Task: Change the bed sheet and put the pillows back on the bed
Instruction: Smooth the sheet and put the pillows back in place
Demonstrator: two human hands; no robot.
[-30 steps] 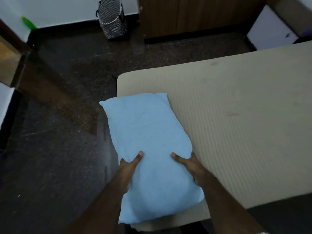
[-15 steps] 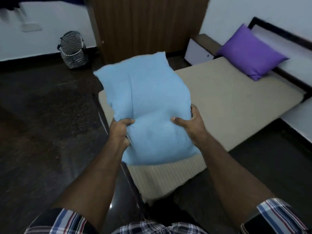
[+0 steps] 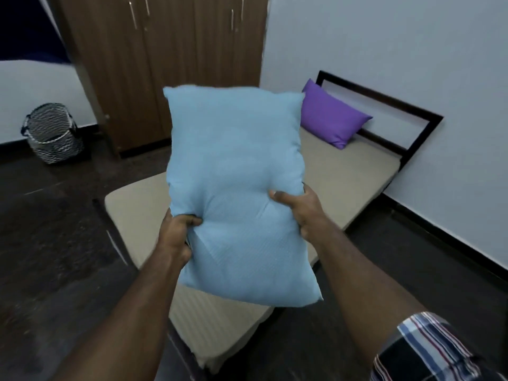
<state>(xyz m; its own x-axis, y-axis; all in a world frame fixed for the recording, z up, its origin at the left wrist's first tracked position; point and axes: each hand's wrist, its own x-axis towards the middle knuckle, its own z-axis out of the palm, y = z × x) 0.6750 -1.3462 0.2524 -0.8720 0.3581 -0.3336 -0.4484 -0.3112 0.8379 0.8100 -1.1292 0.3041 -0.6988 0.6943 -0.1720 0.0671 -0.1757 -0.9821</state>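
Both hands, the left hand [image 3: 180,229] and the right hand [image 3: 301,209], grip the sides of a blue pillow [image 3: 236,188] held upright above the bed [image 3: 343,182], where a purple pillow [image 3: 330,119] leans against the headboard [image 3: 390,105].

light blue pillow [image 3: 236,188]; purple pillow [image 3: 330,119]; beige, finely ribbed mattress [image 3: 343,171] in a black bed frame [image 3: 384,105]. brown wardrobe [image 3: 165,64], pale grey-white wall [image 3: 412,50], dark speckled floor [image 3: 55,243]. black-and-white zigzag basket [image 3: 52,133]; blue, white and red plaid sleeve [image 3: 428,350].
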